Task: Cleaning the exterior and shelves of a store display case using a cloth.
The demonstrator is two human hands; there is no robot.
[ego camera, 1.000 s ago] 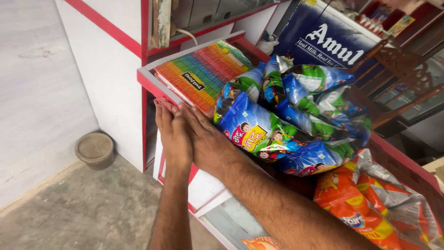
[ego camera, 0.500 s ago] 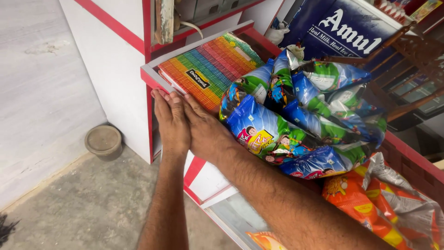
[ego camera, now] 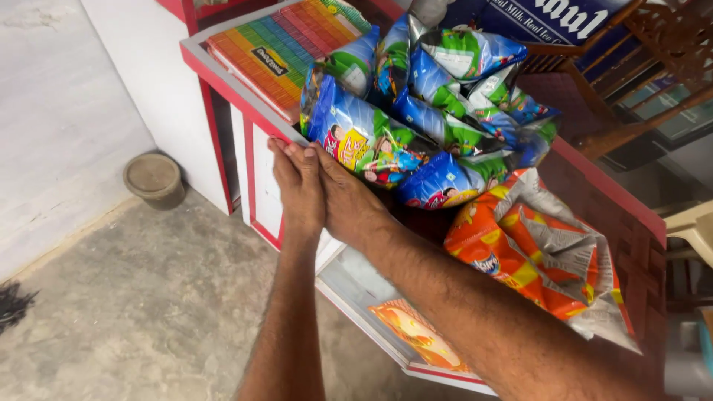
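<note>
both hands were pressed side by side against the front edge of a red and white counter [ego camera: 261,172]. the left hand [ego camera: 297,189] lay flat with its fingers straight and together, palm toward the counter face, closed on nothing. the right hand [ego camera: 347,199] rested just beside it, touching it along the thumb side, its fingers also stretched out and pointing up to the counter's grey rim [ego camera: 223,70]; it held nothing either, though the fingertips were partly hidden at the rim, so whether they hooked over it could not be told.

just above the fingertips, a heap of blue and green snack packets [ego camera: 416,111] sat on the counter top, the nearest one [ego camera: 356,141] hanging over the edge and almost touching the right hand. to the left of the heap lay a flat rainbow-striped pack [ego camera: 278,48], tilted along the counter top. to the right of the right forearm, a bunch of orange snack packets [ego camera: 535,252] with silvery insides slumped against the counter's red inner wall. below the forearm, behind a pane in the counter front, another orange packet [ego camera: 420,334] showed.

on the concrete floor [ego camera: 148,312] to the left, well apart from the hands, stood a small round pot [ego camera: 154,178] near the white wall. a dark wooden chair [ego camera: 631,82] stood beyond the counter at the upper right.
</note>
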